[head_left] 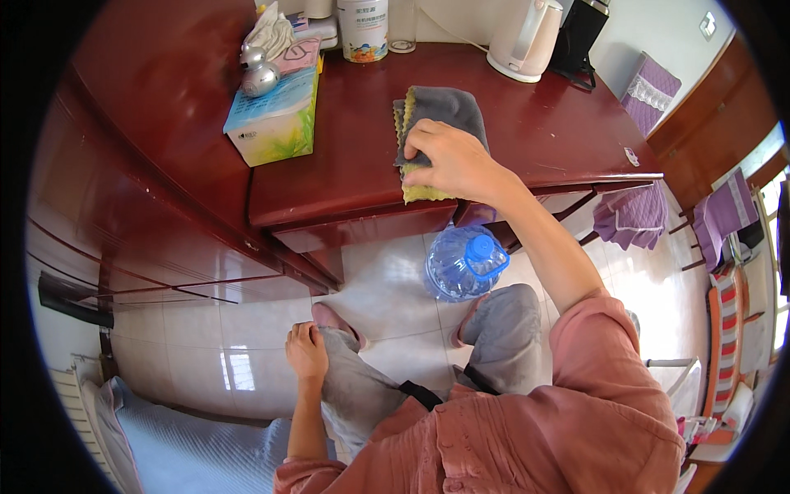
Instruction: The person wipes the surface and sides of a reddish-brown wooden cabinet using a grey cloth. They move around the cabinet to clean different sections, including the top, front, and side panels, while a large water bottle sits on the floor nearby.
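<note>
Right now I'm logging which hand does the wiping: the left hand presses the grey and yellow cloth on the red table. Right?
Not quite. In the head view the right hand presses the grey and yellow cloth on the red table; the left hand rests on the knee.

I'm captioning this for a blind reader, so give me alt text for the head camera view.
Seen from above, a person's right hand presses a grey and yellow cloth flat on a dark red wooden table, while the left hand rests on their knee. A tissue box and white kettle sit on the table; a blue water jug stands on the tiled floor below.
</note>
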The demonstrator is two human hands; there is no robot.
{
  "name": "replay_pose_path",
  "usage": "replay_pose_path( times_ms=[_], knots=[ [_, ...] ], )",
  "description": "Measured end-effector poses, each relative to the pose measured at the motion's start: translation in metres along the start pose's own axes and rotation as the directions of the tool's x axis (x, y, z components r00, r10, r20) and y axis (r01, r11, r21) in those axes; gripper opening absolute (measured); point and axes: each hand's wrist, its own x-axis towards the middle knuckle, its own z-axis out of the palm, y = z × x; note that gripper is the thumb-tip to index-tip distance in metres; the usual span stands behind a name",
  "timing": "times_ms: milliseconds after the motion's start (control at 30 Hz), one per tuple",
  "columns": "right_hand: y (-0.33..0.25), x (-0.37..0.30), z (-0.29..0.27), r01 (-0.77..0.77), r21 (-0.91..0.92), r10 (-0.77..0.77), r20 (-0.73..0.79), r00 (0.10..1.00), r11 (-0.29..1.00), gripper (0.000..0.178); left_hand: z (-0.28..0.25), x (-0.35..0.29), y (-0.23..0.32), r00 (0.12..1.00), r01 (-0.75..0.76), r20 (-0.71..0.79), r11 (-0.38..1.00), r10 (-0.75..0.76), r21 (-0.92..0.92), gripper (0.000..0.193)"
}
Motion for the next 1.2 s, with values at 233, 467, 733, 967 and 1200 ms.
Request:
replay_pose_path(
  times_ms=[233, 467, 733, 967, 1200],
  knots=[
    [0.021, 0.003, -0.005, -0.328, 0.534, 0.363, 0.043, 0.931, 0.779, 0.011, 0.004, -0.001, -0.004, 1.000, -0.005, 0.016, 1.000, 0.004, 0.024, 0.011],
    [0.010, 0.000, -0.005, -0.099, 0.289, 0.128, -0.085, 0.988, 0.952, 0.026, 0.003, -0.004, -0.007, 1.000, -0.007, 0.004, 0.999, 0.007, 0.035, 0.011],
    [0.043, 0.036, 0.035, -0.083, -0.320, 0.083, -0.014, 0.996, 0.944, 0.067, 0.006, 0.000, -0.002, 1.000, -0.010, 0.026, 0.997, 0.008, 0.073, 0.010],
    [0.041, 0.020, 0.035, -0.056, -0.284, 0.084, 0.089, 0.993, 0.957, 0.070, 0.010, 0.002, -0.009, 0.997, -0.055, 0.050, 0.998, 0.053, 0.041, 0.012],
    [0.168, -0.049, -0.042, -0.408, -0.410, 0.357, -0.198, 0.913, 0.816, 0.062, 0.005, 0.001, -0.002, 0.998, -0.034, 0.051, 0.998, 0.031, 0.059, 0.013]
  ],
)
